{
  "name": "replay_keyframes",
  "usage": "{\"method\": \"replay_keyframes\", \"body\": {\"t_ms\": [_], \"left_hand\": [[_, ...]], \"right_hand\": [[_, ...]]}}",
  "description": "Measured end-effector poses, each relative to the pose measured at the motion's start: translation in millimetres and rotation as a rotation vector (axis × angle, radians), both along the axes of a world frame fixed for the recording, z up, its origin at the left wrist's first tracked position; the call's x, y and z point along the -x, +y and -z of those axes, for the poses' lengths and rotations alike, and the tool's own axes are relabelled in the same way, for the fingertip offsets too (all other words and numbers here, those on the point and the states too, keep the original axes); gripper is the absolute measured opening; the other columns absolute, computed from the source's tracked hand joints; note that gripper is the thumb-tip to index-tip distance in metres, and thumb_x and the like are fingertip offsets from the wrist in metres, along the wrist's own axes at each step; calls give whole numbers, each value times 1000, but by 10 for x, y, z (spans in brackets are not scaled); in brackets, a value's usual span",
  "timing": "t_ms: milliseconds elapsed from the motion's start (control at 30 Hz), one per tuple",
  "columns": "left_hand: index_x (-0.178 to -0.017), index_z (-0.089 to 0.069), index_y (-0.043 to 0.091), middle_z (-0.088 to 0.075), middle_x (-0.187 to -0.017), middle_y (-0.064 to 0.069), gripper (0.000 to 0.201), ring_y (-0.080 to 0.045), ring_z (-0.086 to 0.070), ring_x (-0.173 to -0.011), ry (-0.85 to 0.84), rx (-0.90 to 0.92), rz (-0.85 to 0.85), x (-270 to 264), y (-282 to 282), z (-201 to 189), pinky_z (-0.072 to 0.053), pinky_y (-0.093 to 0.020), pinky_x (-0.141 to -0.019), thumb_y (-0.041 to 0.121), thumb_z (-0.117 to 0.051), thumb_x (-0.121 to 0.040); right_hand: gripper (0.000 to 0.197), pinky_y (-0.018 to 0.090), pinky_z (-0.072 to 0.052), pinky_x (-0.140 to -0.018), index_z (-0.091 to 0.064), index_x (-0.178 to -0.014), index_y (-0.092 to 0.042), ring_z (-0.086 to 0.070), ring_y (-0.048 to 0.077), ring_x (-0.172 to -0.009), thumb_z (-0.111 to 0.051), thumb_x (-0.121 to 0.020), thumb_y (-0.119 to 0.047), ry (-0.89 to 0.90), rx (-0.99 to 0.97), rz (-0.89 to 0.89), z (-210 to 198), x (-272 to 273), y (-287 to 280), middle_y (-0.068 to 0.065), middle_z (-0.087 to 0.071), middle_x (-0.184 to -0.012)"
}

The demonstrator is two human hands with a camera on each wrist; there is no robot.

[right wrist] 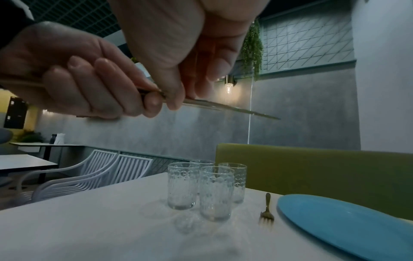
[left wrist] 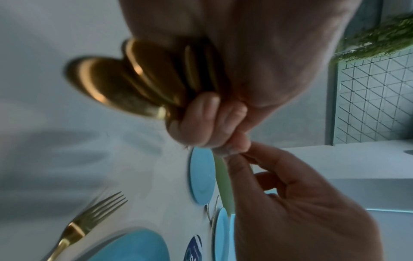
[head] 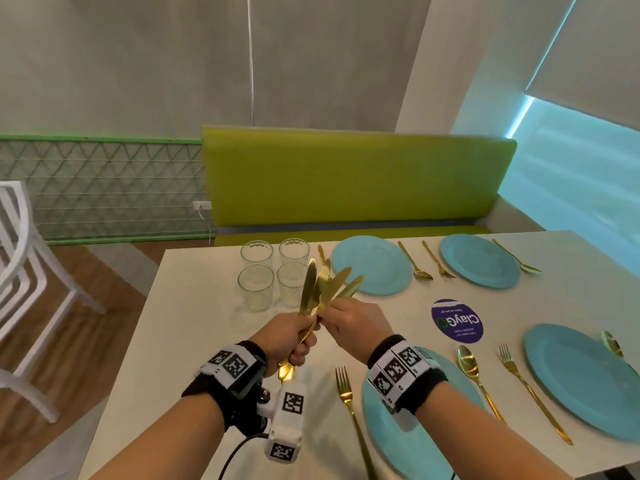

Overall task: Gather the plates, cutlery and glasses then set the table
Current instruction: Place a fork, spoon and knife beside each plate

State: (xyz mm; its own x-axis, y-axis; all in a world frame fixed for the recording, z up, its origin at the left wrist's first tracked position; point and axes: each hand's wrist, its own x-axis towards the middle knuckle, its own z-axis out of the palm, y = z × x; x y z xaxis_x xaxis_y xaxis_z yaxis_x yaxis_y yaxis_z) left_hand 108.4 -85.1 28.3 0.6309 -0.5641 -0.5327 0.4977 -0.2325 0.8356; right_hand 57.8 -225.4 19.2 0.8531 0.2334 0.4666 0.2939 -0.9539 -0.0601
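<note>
While knives are being dealt out: fork and spoon already lying beside each blue plate (head: 372, 263).
Head: left hand (head: 287, 337) is clutching fanned gold knives (head: 325, 289) above the table (head: 194, 306); right hand (head: 356, 327) is pinching one.
Left wrist: fingers (left wrist: 201, 120) are curling round the handles.
Right wrist: thumb and fingertips are nipping a blade over the glasses (right wrist: 203, 187).
Next: probably drawing one knife free and laying it by a plate.
</note>
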Motion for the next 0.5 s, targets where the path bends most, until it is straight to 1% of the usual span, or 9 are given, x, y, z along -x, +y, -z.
{"method": "replay_keyframes", "body": {"t_ms": [133, 233, 267, 300, 333, 367, 400, 433, 500], "left_hand": [[-83, -49, 5, -51, -52, -5, 26, -8, -34, -32, -29, 3, -26, -160, 120, 18, -27, -15, -34, 15, -32, -99], [-85, -44, 7, -51, -62, -9, 21, -13, -38, -44, -126, -75, -111, -328, 172, -22, -30, -21, -41, 14, -29, -98], [-86, -43, 7, -51, -64, -10, 21, -15, -38, -48, -149, -93, -142, -409, 195, -47, -29, -22, -43, 14, -28, -98], [-87, -43, 7, -50, -65, -9, 21, -15, -37, -50, -167, -103, -172, -501, 224, -69, -28, -23, -44, 15, -27, -99], [-89, -43, 7, -50, -66, -9, 20, -16, -37, -50, -185, -112, -194, -593, 254, -84, -28, -23, -44, 15, -27, -99], [-89, -43, 6, -50, -66, -9, 21, -15, -37, -50, -202, -117, -211, -678, 279, -96, -30, -22, -42, 15, -27, -99], [-87, -44, 6, -50, -67, -9, 22, -15, -37, -51, -213, -115, -226, -756, 302, -111, -31, -19, -39, 14, -27, -99], [-85, -45, 7, -50, -67, -9, 23, -15, -37, -51, -220, -114, -238, -829, 326, -124, -31, -18, -37, 14, -27, -99], [-85, -46, 9, -52, -69, -8, 23, -15, -39, -52, -271, -150, -231, -953, 364, -122, -33, -20, -41, 14, -28, -98]], "right_hand": [[20, 20, -43, -33, -69, -65, -17, -58, 15, -46, -85, -55, -11, -18, 76, 32, 117, -134, 88, -4, -63, -58], [14, 23, -45, -35, -70, -67, -16, -60, 18, -45, -83, -62, -15, 82, 84, 153, 120, -188, 78, -3, -64, -60], [7, 26, -49, -41, -72, -74, -14, -64, 21, -51, -78, -70, -16, 127, 44, 213, 85, -217, 52, 0, -67, -66], [7, 32, -53, -53, -73, -84, -13, -68, 26, -65, -70, -81, -18, 217, -23, 294, 20, -265, 20, 3, -70, -77], [16, 34, -54, -67, -73, -95, -13, -68, 27, -81, -61, -88, -21, 332, -103, 386, -36, -316, -38, 4, -71, -90], [20, 34, -53, -76, -72, -101, -15, -66, 26, -90, -56, -91, -24, 428, -201, 468, -83, -375, -114, 3, -71, -96], [20, 32, -52, -77, -72, -100, -15, -66, 22, -88, -57, -91, -26, 515, -314, 533, -127, -446, -200, 1, -72, -93], [17, 28, -52, -70, -72, -92, -16, -66, 16, -76, -59, -90, -26, 593, -441, 573, -157, -531, -281, -3, -71, -80], [15, 20, -42, -52, -66, -76, -18, -56, 7, -50, -62, -89, -26, 688, -639, 637, -147, -722, -421, -7, -61, -53]]}}
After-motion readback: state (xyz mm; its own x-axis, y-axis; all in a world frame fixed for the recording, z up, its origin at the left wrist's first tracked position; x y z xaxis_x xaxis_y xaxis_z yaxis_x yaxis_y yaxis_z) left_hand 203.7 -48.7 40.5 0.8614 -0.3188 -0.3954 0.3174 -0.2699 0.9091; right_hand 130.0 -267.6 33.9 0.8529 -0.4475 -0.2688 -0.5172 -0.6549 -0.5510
